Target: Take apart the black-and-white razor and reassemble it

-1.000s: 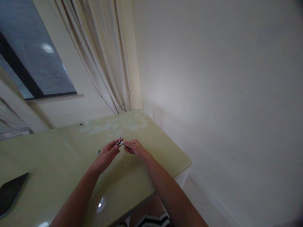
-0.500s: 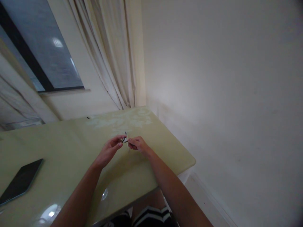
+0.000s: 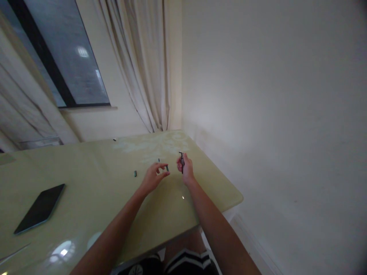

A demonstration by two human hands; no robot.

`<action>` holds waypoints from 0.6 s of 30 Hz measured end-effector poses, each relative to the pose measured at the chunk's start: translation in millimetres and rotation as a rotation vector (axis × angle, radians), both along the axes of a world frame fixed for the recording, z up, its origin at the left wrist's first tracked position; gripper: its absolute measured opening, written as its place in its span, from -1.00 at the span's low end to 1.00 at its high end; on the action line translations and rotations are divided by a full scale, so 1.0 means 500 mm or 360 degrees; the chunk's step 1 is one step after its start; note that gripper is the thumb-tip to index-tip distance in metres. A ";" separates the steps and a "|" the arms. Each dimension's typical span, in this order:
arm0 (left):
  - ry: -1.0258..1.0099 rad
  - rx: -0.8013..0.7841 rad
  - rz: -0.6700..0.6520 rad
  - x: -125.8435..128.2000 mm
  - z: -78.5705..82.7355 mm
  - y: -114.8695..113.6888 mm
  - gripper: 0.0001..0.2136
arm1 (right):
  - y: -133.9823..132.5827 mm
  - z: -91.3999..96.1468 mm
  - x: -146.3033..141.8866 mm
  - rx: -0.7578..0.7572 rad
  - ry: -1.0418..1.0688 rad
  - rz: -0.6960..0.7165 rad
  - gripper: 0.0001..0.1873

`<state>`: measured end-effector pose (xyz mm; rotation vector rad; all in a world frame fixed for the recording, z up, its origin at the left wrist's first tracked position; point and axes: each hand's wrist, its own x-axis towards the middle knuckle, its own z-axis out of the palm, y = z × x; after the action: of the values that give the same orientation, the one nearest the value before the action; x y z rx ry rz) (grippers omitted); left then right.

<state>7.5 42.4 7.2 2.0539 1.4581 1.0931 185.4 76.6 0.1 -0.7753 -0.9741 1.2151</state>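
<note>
My left hand (image 3: 155,178) is over the table, thumb and forefinger curved around a short dark green stick-like piece (image 3: 167,168), which appears pinched at its ends. To its right, my right hand (image 3: 186,168) is closed around a slim dark metallic tool (image 3: 182,162) with a bent tip, held upright. The tool is too small to name more closely. A small dark green block (image 3: 135,173) lies on the table left of my left hand. Just beyond my left fingers sits another thin dark piece (image 3: 159,160).
The pale green glossy table (image 3: 94,172) meets the white wall (image 3: 258,95) at the right. A black tablet-like slab (image 3: 40,208) lies at the left. Near the far edge is a tiny dark object (image 3: 114,139). Behind hang curtains (image 3: 143,65) beside a window (image 3: 65,49).
My hands, close together before at a small object, are now apart. The right one has moved right and turned the tool upright. The small block on the table is now uncovered. The view has shifted left.
</note>
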 end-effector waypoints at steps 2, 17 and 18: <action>0.0444 -0.0052 -0.0050 0.068 -0.002 0.035 -0.64 | 0.007 -0.001 0.014 0.0015 -0.0009 -0.0344 -0.27; 0.0549 -0.0138 -0.0130 0.171 -0.019 0.098 -0.53 | 0.027 -0.023 0.047 -0.0032 -0.0072 -0.0791 -0.33; 0.0542 -0.0131 -0.0153 0.143 -0.015 0.090 -0.56 | 0.026 -0.024 0.045 -0.0013 -0.0109 -0.0769 -0.32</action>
<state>78.8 87.7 -0.3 2.3056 1.5089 0.6568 208.1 89.7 -11.8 -0.9957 -0.7759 0.7774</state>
